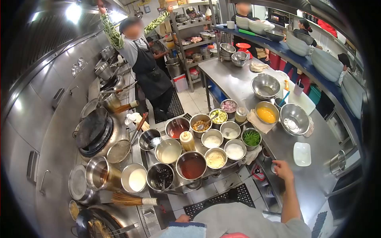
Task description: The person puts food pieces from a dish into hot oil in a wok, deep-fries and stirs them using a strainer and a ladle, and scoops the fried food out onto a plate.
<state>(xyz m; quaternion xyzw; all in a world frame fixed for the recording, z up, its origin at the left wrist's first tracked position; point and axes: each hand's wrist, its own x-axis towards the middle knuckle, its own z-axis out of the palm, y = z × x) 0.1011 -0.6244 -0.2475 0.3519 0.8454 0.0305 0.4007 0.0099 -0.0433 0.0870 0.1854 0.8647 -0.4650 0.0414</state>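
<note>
My right hand (283,170) is over the near edge of the steel worktable, its fingers curled. A small round pale thing (274,168) shows just beside the fingertips; whether they grip it I cannot make out. To its right on the table lies a white rectangular dish (302,154). A steel pot of chopped green vegetable (251,137) stands ahead and to the left of this hand. Only a bit of my left hand (182,219) shows by my body, above a light blue towel (186,229); its fingers are hidden.
Pots of sauces and powders, such as a brown liquid (191,165), crowd the middle counter. Woks (93,127) and a bamboo brush (127,199) line the left stove. Ahead, a person in a dark apron (152,67) stands with arms raised. Bowls (294,119) sit on the right table.
</note>
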